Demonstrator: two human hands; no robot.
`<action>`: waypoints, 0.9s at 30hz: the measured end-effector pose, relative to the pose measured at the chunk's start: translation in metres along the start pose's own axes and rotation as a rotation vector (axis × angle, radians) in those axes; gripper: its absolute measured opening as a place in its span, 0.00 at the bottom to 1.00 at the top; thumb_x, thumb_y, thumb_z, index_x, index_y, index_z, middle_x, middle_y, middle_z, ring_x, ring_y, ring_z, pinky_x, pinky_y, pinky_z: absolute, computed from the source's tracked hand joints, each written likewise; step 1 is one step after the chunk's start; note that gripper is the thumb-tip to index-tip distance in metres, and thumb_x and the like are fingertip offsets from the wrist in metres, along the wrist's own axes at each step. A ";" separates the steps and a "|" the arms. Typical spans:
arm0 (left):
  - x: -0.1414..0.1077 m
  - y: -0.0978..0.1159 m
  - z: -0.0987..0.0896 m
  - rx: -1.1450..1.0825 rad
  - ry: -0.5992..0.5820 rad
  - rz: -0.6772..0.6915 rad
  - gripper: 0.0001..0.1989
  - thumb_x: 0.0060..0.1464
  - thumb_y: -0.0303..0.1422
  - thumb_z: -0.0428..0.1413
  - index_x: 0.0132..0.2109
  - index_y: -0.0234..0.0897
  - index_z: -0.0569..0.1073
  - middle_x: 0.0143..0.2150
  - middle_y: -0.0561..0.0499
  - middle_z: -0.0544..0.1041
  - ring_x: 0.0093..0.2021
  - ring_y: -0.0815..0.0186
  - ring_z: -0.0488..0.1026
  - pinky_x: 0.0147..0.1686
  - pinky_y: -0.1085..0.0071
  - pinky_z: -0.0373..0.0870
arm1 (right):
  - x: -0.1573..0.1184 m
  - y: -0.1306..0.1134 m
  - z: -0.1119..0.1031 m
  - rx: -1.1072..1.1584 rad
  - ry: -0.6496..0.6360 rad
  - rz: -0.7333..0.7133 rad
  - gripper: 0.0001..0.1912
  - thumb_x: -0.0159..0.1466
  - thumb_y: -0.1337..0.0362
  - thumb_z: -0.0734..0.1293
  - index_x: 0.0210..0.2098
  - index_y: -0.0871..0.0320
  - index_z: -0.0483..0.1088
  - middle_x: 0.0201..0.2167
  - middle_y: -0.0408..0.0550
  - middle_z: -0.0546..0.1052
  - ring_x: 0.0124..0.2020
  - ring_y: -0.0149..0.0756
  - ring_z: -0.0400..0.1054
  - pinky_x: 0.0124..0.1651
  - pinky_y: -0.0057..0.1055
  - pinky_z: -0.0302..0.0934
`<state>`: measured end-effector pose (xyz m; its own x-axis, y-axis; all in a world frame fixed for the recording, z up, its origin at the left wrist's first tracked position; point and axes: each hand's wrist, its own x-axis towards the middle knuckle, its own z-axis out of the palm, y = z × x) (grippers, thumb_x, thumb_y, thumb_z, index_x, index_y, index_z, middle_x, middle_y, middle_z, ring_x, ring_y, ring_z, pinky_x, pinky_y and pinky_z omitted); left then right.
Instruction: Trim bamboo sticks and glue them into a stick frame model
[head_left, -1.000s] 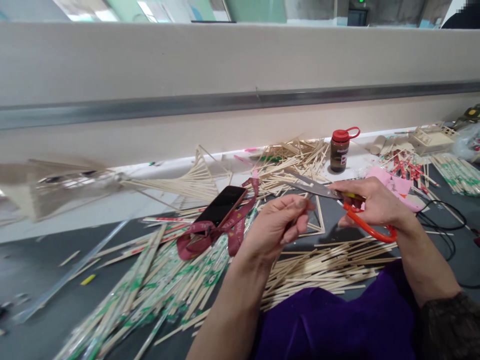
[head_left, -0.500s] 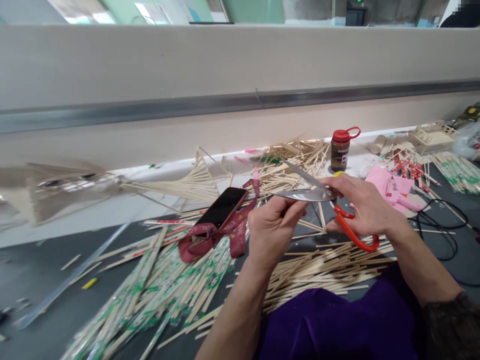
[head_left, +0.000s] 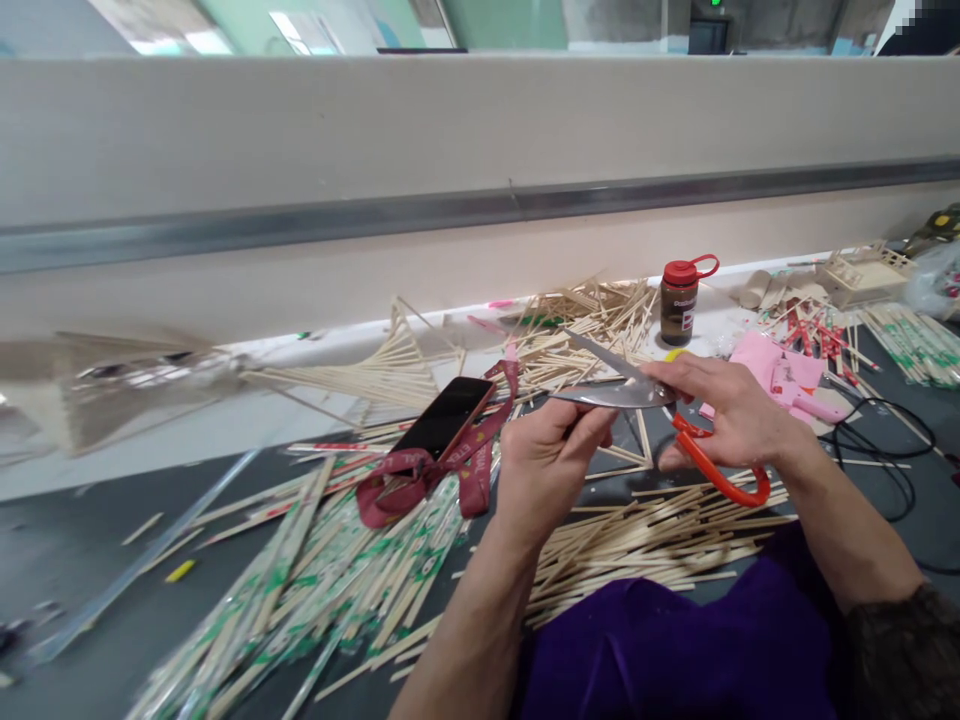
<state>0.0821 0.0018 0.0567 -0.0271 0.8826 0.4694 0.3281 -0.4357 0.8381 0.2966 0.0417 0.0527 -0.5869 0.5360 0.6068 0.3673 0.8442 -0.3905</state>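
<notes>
My right hand (head_left: 739,410) grips a pair of scissors (head_left: 619,393) close to the pivot, its thumb by the orange-red handle (head_left: 724,475). The scissor blades are spread apart and point left. My left hand (head_left: 547,450) is closed just under the lower blade, with thumb and fingers pinched together at its edge. Whatever lies in that pinch is hidden by the fingers and the blade. Below both hands, loose wooden sticks (head_left: 645,540), like bare chopsticks, lie in a pile on the dark tabletop.
To the left are paper- and plastic-wrapped chopsticks (head_left: 330,590), a phone (head_left: 442,415) and a maroon lanyard (head_left: 476,480). Behind stand a fan-shaped stick structure (head_left: 375,365) and a red-capped bottle (head_left: 679,305). A pink glue gun (head_left: 806,400) and black cable (head_left: 870,460) lie right.
My right hand and the scissors' handle have shifted slightly to the right. The blades remain spread, and my left hand has barely moved.
</notes>
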 end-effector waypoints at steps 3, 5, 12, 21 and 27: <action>0.002 -0.001 0.002 -0.213 -0.091 -0.180 0.15 0.52 0.37 0.60 0.21 0.36 0.71 0.16 0.56 0.66 0.17 0.75 0.59 0.17 0.77 0.54 | -0.002 0.002 -0.002 0.017 -0.006 0.006 0.40 0.56 0.38 0.71 0.61 0.53 0.67 0.46 0.52 0.78 0.43 0.40 0.72 0.45 0.40 0.68; 0.003 0.000 0.002 -0.354 -0.161 -0.299 0.17 0.49 0.41 0.63 0.22 0.35 0.71 0.16 0.56 0.64 0.16 0.76 0.55 0.16 0.77 0.50 | -0.002 0.002 -0.003 0.029 -0.008 0.006 0.40 0.56 0.38 0.71 0.60 0.53 0.68 0.46 0.52 0.79 0.43 0.39 0.73 0.45 0.39 0.69; 0.005 0.004 0.000 -0.601 -0.339 -0.471 0.19 0.44 0.46 0.68 0.28 0.35 0.74 0.13 0.60 0.58 0.14 0.79 0.48 0.14 0.78 0.39 | -0.001 0.000 -0.012 0.098 -0.077 0.021 0.40 0.53 0.41 0.75 0.58 0.56 0.69 0.44 0.50 0.79 0.36 0.34 0.71 0.41 0.33 0.67; 0.006 0.004 0.000 -0.782 -0.495 -0.617 0.22 0.37 0.45 0.71 0.25 0.35 0.70 0.12 0.61 0.58 0.11 0.81 0.44 0.12 0.80 0.35 | -0.001 0.003 -0.017 0.163 -0.147 -0.003 0.35 0.57 0.45 0.73 0.59 0.56 0.69 0.43 0.49 0.79 0.36 0.33 0.70 0.40 0.32 0.65; 0.004 0.003 0.002 -0.829 -0.546 -0.694 0.21 0.34 0.45 0.71 0.24 0.35 0.71 0.11 0.60 0.59 0.10 0.82 0.44 0.11 0.80 0.35 | -0.001 -0.001 -0.022 0.176 -0.146 -0.021 0.34 0.58 0.45 0.73 0.57 0.58 0.71 0.40 0.50 0.79 0.35 0.33 0.70 0.39 0.31 0.65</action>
<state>0.0848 0.0046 0.0611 0.5101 0.8447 -0.1623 -0.3084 0.3558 0.8822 0.3125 0.0406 0.0678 -0.6962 0.5009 0.5141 0.2297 0.8341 -0.5016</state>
